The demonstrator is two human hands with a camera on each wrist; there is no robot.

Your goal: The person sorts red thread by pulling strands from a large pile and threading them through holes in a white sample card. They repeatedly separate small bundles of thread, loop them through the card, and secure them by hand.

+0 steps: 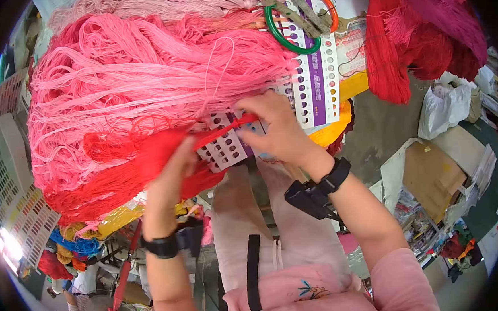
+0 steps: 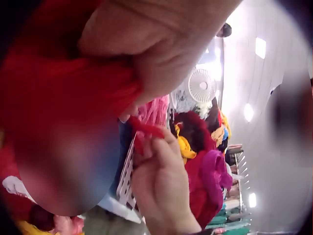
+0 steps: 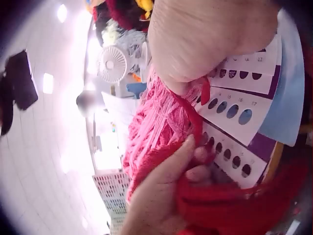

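Observation:
A skein of red thread stretches between my two hands over the work surface. My left hand grips its loose, wide part, which is blurred in the head view. The skein's narrow end is pinched between the thumb and fingers of my right hand. Under this end lies a white and purple card with rows of punched holes. Just beyond both hands spreads a large heap of pink thread skeins. More red thread lies along its near edge.
Scissors with one green handle and one orange lie on a second punched card at the back. Red and magenta skeins hang at the right. Cardboard and a white bag are beyond. A fan stands further off.

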